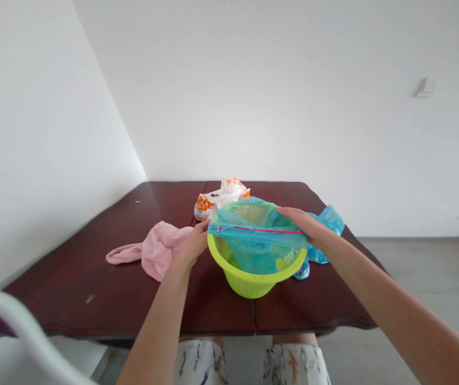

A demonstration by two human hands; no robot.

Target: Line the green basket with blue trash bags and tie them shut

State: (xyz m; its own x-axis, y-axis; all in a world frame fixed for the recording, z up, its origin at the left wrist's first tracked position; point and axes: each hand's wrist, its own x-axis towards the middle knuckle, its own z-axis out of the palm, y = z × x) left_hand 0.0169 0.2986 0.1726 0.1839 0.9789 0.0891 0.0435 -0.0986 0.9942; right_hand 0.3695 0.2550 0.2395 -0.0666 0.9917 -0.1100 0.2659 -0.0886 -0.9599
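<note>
Blue bag (253, 254) across green basket (250, 286); left hand (196, 241) half-curled, right hand (304, 222) flatter, both at basket's rim, grip unclear; pink cloth (163, 248) left of basket.

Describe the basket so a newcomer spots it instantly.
At the dark red-brown table, look between the left hand and right hand. The basket is there, a blue bag across its top. Unlike the crumpled pink cloth and other plastic bags nearby, it's round, yellow-green and mesh-sided.
</note>
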